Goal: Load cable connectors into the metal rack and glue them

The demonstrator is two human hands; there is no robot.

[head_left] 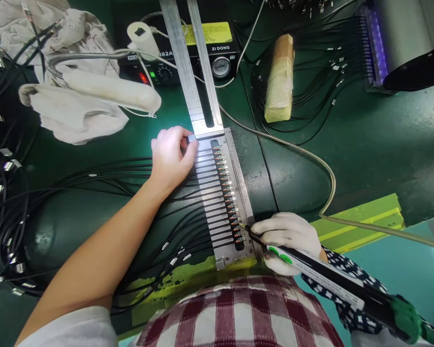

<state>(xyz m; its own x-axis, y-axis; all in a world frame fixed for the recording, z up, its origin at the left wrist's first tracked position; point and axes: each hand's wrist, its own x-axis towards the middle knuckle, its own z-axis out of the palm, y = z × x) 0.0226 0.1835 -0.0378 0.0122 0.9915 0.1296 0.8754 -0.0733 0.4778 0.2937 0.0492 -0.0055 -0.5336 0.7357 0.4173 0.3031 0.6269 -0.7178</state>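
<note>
A metal cable fixture (207, 193) lies in front of me, with several black cables (188, 209) running into its grooves from the left. Their stripped ends and small connectors (228, 197) line up over a dark slot. My bare left hand (171, 156) is curled at the fixture's upper left edge, thumb and fingers gripping it. In my white-gloved right hand (287, 236) is a black dispensing pen (321, 274) with green parts. Its thin tip reaches the connectors near the lower end of the row.
A slotted metal bar (184, 62) extends beyond the fixture. Behind stands a black control box (166, 74) with a gauge. A white flexible-neck lamp (112, 89) rests by cloths (72, 115). A hose (311, 154) crosses the right side, near a tape-wrapped block (280, 82). More cables (7, 212) lie left.
</note>
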